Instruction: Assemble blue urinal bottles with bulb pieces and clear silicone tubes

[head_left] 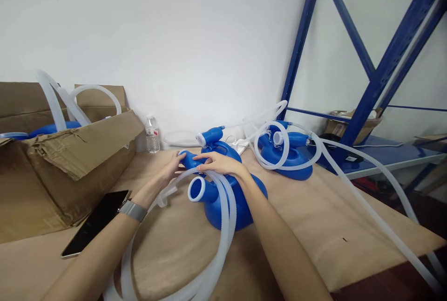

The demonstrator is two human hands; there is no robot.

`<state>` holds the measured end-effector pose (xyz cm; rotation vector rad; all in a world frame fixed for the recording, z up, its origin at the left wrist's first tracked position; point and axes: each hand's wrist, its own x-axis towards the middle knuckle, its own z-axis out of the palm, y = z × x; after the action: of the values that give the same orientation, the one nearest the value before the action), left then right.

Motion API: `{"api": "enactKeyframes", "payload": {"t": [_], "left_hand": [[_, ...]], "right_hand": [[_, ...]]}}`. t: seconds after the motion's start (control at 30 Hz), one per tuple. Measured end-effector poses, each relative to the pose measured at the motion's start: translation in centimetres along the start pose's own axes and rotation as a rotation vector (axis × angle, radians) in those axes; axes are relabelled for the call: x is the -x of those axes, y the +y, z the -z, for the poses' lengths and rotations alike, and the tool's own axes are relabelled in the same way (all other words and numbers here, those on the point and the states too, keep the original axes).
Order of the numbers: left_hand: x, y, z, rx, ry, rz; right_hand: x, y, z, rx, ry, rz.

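"Plastic everywhere on this desk (307, 222). What does the left hand (173, 166) have?"

"A small blue funnel (190, 159), smooth and rounded, just above the desk near the middle. The fingers are curled closed around it, though part of that grip is out of sight behind it."

"And the right hand (220, 163)?"

"Its fingers are bent over the funnel's right side and the top of a hose (225, 217), with only a small gap under them. Whether they pinch either one, I can't tell; the back of the hand covers it."

"What is the hose like?"

"Milky, half see-through and finely ribbed. Its strands drape over the front jug (242, 208), a bulging blue body with a wide round neck and a white rim. Lower down, the loops run out past the bottom edge, and the right forearm hides one side of the jug."

"Anything similar around?"

"Another jug (228, 149) sits behind, half blocked by the hand. More jugs (300, 170) stand to the right, tangled in coils, so I can't count them surely."

"And on the left?"

"A creased cardboard box (101, 156), cut off by the edge, with hoses arching out; its depths are hidden. Beside it stand a clear water bottle (152, 135), label too small to read, and a flat, glossy black phone (96, 224) lies near the watch (132, 210)."
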<state>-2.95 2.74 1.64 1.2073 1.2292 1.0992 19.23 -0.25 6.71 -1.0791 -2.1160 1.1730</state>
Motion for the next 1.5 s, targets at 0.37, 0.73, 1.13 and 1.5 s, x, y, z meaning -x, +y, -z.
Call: {"api": "enactKeyframes", "payload": {"t": [0.37, 0.73, 1.13, 1.5], "left_hand": [[1.3, 3.5, -0.5, 0.381, 0.129, -0.336], [2.6, 4.5, -0.7, -0.262, 0.321, -0.648], [2.8, 4.7, -0.5, -0.566, 0.531, -0.696], [2.4, 3.1, -0.7, -0.525, 0.629, -0.722]], "right_hand": [[1.5, -1.1, -0.2, -0.312, 0.153, -0.087], [2.0, -1.2, -0.4, -0.373, 0.173, -0.065], [1.4, -0.4, -0.5, -0.362, 0.19, -0.034], [1.8, -1.7, -0.7, -0.266, 0.162, -0.005]]}}
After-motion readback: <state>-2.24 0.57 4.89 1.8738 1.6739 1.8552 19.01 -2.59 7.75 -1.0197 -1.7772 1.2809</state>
